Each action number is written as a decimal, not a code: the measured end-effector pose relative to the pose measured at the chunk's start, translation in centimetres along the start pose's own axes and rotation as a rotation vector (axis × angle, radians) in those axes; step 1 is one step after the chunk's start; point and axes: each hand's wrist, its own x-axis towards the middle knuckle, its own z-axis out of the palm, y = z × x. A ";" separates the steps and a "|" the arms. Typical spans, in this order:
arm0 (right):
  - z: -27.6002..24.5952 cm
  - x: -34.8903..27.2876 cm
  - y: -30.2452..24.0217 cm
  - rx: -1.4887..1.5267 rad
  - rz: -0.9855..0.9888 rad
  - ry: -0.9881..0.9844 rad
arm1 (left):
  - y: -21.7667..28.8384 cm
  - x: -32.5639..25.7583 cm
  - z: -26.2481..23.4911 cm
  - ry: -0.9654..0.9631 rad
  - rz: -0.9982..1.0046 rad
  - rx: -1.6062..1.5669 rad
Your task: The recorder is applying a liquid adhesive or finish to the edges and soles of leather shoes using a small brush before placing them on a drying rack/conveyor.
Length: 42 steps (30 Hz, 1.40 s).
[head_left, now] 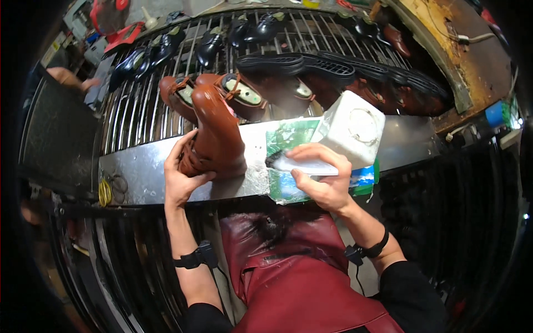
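**One boot, one brush, two hands**

One brown boot stands on the metal shelf, near left. The left hand grips its heel end, fingers wrapped. The right hand clasps one brush beside one white tub. Beyond, the rack carries several dark shoes.

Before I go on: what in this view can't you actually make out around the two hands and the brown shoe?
- Head view: the brush bristles under the right hand are blurred; whether they are loaded cannot be told.
- The left hand covers the brown shoe's heel.
- The white tub shows only its outside; its contents are hidden.
- Shoes at the rack's far edge are too small and dark to count.
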 end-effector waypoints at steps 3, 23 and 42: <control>0.0 -4.6 0.3 0.061 0.275 0.283 | -5.6 -0.4 -1.1 0.223 0.033 -0.187; -2.8 -8.1 0.0 0.810 0.775 0.689 | -1.9 -16.1 7.6 0.278 -0.234 -0.209; 1.7 -11.7 -6.7 0.446 0.331 0.039 | -1.7 -14.2 7.7 0.215 -0.236 -0.520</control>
